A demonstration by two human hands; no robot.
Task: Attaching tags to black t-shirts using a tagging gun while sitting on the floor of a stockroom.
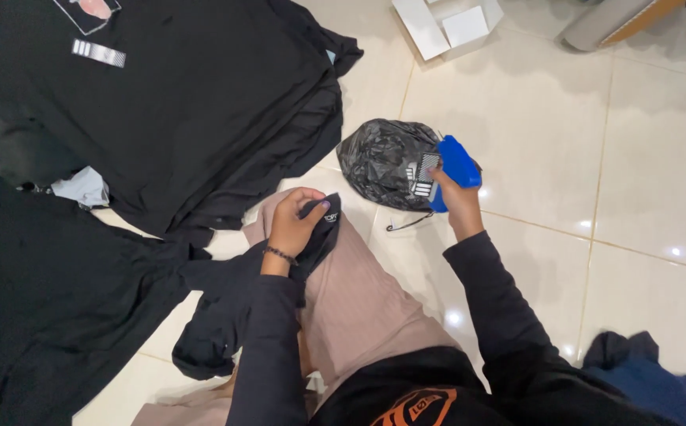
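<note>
Fingers (311, 207) of the left hand (294, 225) pinch the black cloth garment's collar (323, 225) over the lap; the right hand (461, 201) grips a blue plastic tool (457, 166) to its right, beside a black plastic bag (386, 162).

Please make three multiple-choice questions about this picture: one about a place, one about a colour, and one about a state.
1. Where does the crumpled black plastic bag lie?
A. on the tiled floor
B. on the person's lap
C. in the white box

2. What colour is the tool in the right hand?
A. red
B. blue
C. green

3. What is the left hand doing?
A. resting empty
B. pinching black cloth
C. holding a box

Answers: 1 A, the bag sits on the tiles beside the knee. 2 B, the handheld tool is bright blue. 3 B, the fingers grip the black garment's edge.
</note>
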